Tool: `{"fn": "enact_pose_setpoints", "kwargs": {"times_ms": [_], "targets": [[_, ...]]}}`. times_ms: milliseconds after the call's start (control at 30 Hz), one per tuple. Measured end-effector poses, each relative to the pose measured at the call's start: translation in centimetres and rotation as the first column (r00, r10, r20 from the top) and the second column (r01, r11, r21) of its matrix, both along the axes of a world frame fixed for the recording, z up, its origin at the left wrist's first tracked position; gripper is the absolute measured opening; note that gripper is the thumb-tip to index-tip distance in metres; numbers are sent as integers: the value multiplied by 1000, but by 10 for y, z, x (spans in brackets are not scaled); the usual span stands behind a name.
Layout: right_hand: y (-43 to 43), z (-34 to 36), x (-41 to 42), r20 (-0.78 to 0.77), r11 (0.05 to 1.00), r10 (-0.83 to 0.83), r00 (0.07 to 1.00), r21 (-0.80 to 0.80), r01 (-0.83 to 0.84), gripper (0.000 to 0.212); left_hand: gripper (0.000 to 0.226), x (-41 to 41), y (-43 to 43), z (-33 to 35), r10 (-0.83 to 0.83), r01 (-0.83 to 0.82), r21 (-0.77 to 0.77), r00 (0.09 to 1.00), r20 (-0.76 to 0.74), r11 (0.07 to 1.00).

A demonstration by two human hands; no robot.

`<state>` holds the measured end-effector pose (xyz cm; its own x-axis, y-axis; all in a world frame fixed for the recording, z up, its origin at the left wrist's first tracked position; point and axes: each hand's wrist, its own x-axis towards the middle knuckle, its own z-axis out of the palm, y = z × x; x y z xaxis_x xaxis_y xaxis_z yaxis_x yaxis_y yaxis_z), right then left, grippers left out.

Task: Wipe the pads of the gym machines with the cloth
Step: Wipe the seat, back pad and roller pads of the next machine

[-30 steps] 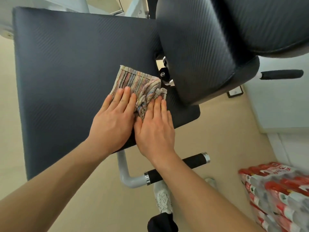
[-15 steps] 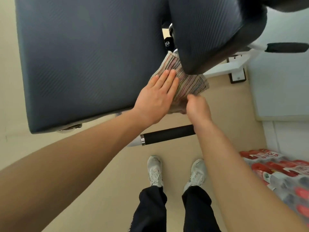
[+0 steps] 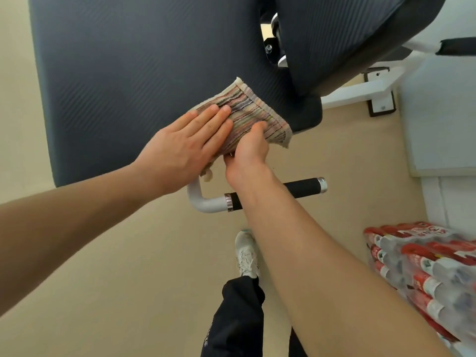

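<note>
The left hand is pressing the cloth flat, fingers together, at the pad's 5 o'clock corner. The right hand is pinching the overhanging edge. The cloth is risking sliding off if pressure is loosening.
</note>
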<state>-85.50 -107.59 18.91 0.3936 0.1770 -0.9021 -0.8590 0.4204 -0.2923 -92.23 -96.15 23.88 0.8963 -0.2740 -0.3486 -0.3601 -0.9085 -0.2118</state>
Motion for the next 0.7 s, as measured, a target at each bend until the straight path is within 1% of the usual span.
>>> {"fn": "enact_pose_setpoints", "kwargs": {"times_ms": [100, 200, 300, 400, 467, 533, 567, 633, 700], "targets": [[-12, -4, 12, 19, 1000, 3, 1000, 3, -4, 58, 63, 21, -20, -18, 6, -6, -9, 1000, 21, 1000], [-22, -15, 24, 52, 997, -14, 999, -77, 18, 55, 65, 41, -36, -29, -10, 11, -24, 999, 40, 1000], [-28, -17, 34, 89, 983, -71, 993, -164, 85, 53, 67, 51, -43, -32, -49, 50, -45, 999, 23, 998], [-19, -12, 28, 123, 945, -129, 984, -284, 159, 53, 61, 37, -28, -26, -78, 81, -68, 996, 38, 994], [1, 2, 18, 154, 920, -126, 980, -353, 173, 60, 60, 14, -11, -18, -76, 78, -43, 996, 53, 996], [30, 20, -5, 162, 911, -73, 984, -391, 132, 68, 61, -16, 11, -3, -34, 34, 14, 998, 45, 999], [43, 32, -19, 154, 919, -34, 987, -384, 91, 73, 63, -34, 23, 7, 2, -4, 42, 999, 41, 999], [67, 55, -47, 128, 951, 34, 991, -308, 7, 82, 63, -68, 45, 31, 76, -80, 85, 996, 44, 993], [79, 72, -65, 115, 968, 84, 990, -246, -54, 84, 62, -96, 62, 50, 136, -140, 107, 990, 42, 984]]}}
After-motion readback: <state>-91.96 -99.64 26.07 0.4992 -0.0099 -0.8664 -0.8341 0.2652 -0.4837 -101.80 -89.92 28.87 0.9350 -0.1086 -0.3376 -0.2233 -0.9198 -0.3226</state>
